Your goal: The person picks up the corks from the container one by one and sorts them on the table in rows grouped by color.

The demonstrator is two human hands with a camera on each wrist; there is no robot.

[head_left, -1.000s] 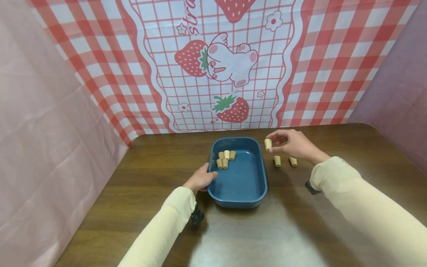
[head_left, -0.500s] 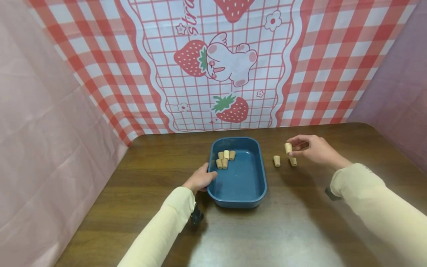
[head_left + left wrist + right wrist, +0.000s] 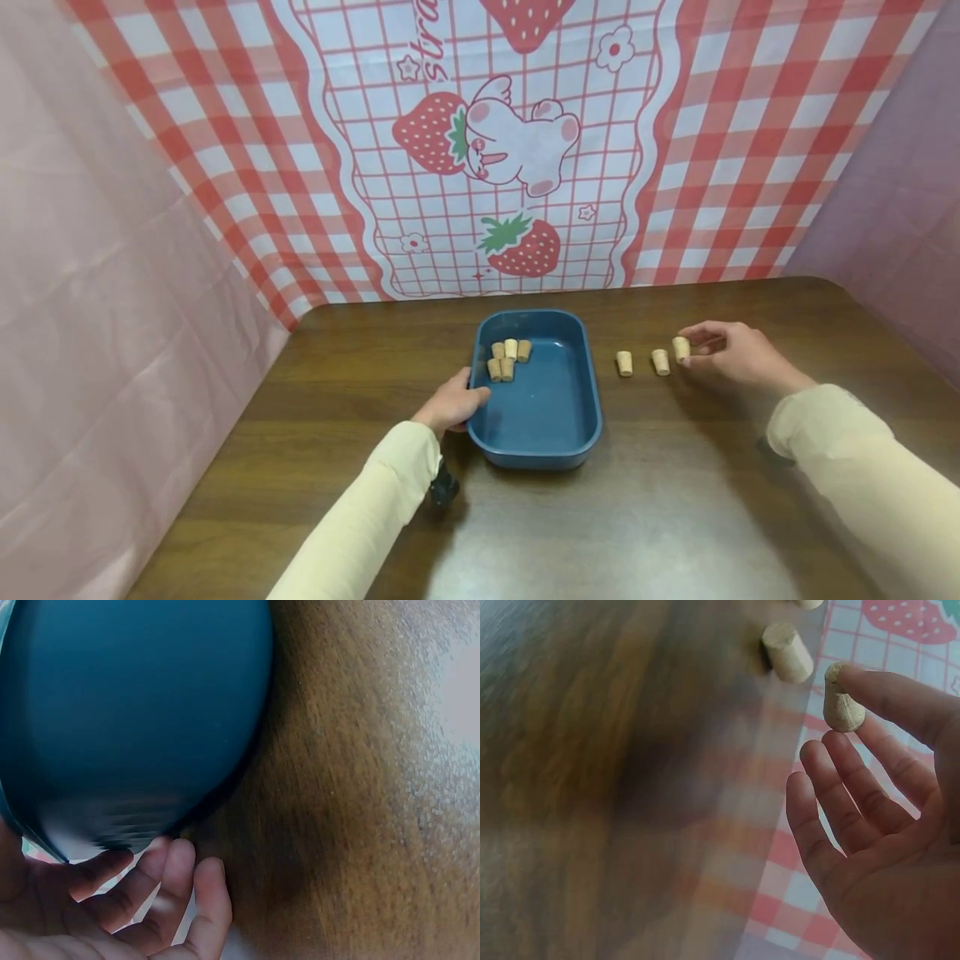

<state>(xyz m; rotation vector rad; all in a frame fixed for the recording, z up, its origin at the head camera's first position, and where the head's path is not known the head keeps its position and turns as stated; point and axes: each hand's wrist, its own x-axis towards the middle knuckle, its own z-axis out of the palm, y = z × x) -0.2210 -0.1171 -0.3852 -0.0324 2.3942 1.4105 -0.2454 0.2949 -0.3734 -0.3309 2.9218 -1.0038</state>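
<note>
My left hand (image 3: 452,402) holds the left side of a blue rectangular dish (image 3: 536,460), thumb over the rim and fingers against the outer wall (image 3: 150,712). Inside, several tapered corks (image 3: 507,369) stand grouped toward the far left. Off to the right, my right hand (image 3: 738,354) pinches another cork (image 3: 681,348) between thumb and index finger; in the right wrist view this cork (image 3: 844,709) is clear of the other fingers, which are spread. Two corks stand on the table between dish and hand, one nearer the dish (image 3: 625,363) and one beside the held cork (image 3: 660,362).
The brown wooden table (image 3: 337,467) carries everything. A red-and-white checked cloth with strawberries (image 3: 517,150) hangs behind its far edge. Pink cloth (image 3: 97,250) hangs at the left, and purplish cloth (image 3: 892,217) at the right.
My right hand has moved rightward and lower with its cork, passing over the two standing corks to the right of them. The left hand and the dish have stayed in place.
</note>
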